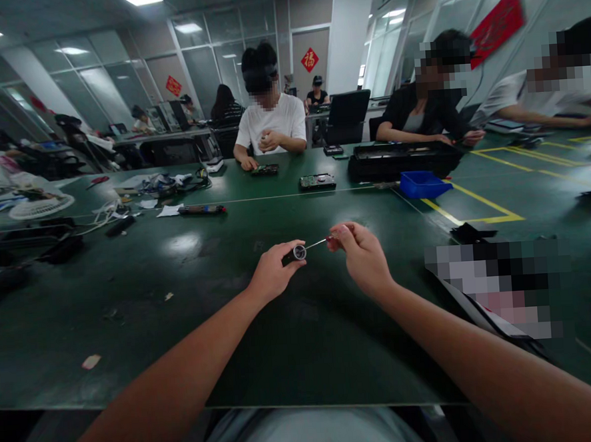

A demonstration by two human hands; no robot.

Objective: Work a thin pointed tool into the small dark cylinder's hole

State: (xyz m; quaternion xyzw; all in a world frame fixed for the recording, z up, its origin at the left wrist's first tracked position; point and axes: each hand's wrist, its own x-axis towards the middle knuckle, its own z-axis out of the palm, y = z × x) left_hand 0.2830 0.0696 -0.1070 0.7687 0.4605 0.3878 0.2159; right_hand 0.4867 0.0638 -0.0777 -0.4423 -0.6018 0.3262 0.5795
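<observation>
Head view: left hand (273, 273) closed around small black cylinder (295, 253), silver round end facing right, held just above green table (181, 308). Right hand (362, 255) pinched shut on thin metal rod (317, 243) (possibly small screwdriver, too small to tell). Rod tip at or just beside cylinder's silver end. Hands near each other, mid-table. Beyond them: hard drive (318, 181), blue bin (422, 184), long black tray (402, 160). Person in white shirt (271, 124) seated opposite, hands raised together at chest.
</observation>
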